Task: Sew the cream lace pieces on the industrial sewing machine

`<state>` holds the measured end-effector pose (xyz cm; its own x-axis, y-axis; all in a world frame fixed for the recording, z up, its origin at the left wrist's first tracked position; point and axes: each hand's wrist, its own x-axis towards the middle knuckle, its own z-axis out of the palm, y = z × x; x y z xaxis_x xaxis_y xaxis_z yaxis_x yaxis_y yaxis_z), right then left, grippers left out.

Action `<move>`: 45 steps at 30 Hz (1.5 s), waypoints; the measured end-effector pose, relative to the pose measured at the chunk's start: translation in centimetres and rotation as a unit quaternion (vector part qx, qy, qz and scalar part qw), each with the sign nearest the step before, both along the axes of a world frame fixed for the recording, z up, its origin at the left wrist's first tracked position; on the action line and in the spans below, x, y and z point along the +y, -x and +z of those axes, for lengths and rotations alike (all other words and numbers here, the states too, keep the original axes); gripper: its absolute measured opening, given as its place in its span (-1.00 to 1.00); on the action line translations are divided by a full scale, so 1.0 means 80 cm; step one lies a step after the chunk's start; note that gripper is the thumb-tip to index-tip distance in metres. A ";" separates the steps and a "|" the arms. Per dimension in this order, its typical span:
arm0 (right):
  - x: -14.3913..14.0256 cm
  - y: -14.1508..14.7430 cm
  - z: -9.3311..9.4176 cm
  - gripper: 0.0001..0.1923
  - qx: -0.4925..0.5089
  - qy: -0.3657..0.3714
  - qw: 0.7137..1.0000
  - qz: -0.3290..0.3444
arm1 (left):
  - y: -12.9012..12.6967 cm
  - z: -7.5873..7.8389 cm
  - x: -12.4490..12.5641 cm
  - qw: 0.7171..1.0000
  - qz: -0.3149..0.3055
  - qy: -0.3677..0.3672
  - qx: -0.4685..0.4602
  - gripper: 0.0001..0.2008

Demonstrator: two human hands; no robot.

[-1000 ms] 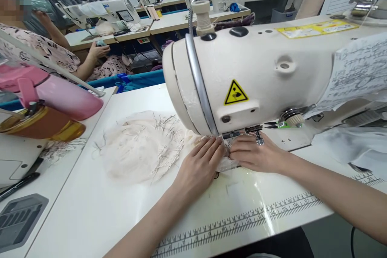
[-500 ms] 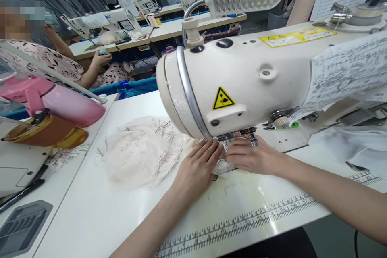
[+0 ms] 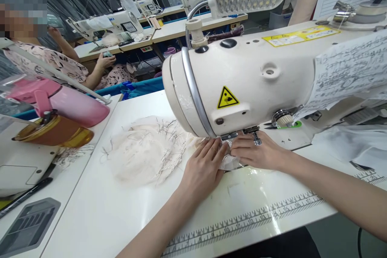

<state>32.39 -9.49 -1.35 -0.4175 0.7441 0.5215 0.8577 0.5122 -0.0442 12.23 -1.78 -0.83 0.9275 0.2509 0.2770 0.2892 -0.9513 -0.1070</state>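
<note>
Pale, sheer lace fabric (image 3: 230,163) lies under the head of a cream sewing machine (image 3: 250,76). My left hand (image 3: 203,165) rests on it left of the needle area, palm down with the fingers stretched out and lying flat. Close to the presser parts, my right hand (image 3: 256,150) has its fingers curled and pinched on the same fabric from the right. The needle and the stitching point are hidden behind the machine head and my fingers. A heap of cream fabric (image 3: 136,157) with loose dark threads spreads over the table left of my hands.
A printed ruler (image 3: 242,221) runs along the table's front edge. Green-handled snips (image 3: 290,125) lie behind my right hand, and white cloth (image 3: 350,145) lies at right. A pink bottle (image 3: 78,105) and an amber cup (image 3: 57,131) stand left. Another person (image 3: 45,56) sits beyond.
The view has shifted slightly, so the scene sits a little further right. My left hand's fingers look slightly more spread on the fabric. My right hand keeps its pinch by the presser parts.
</note>
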 end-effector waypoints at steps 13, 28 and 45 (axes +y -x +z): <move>-0.003 0.005 0.006 -0.79 -0.068 -0.052 0.996 -0.036 | 0.003 -0.001 0.001 0.995 -0.093 -0.027 -0.037 -0.61; -0.002 0.023 -0.014 -0.77 -0.030 -0.007 0.999 -0.008 | 0.015 0.008 0.020 0.996 -0.079 0.037 -0.010 -0.55; -0.003 0.021 -0.011 -0.77 -0.005 0.013 1.000 -0.014 | 0.008 0.002 0.003 1.000 -0.014 0.003 -0.027 -0.55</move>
<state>30.73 -9.75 -2.26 -0.4016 0.7688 0.4977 0.8719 0.4873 -0.0491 11.62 -1.50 -0.64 0.9178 0.2266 0.3260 0.2674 -0.9597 -0.0859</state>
